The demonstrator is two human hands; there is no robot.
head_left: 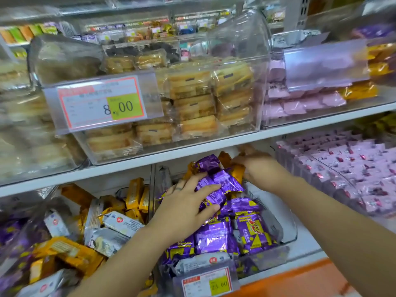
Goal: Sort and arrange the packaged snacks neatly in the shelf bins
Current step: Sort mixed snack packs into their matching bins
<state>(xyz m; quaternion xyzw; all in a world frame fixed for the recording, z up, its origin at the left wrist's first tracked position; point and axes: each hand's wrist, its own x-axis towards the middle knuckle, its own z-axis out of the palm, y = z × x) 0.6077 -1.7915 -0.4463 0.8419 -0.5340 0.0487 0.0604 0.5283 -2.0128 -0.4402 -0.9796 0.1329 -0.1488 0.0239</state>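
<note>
White shop shelves (192, 152) (clear snack bins (288, 229))

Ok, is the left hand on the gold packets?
No, the left hand rests on purple packets, while the right hand grips gold packets at the back.

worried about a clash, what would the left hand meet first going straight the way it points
The left hand would meet the purple packets heaped at its fingertips, probably before the right hand; depth unclear.

Purple-and-yellow foil snack packs (216, 234), orange wrapped snacks (236, 172), pink packets (351, 168), white-and-red price tag (100, 103) with yellow-green patch
</note>
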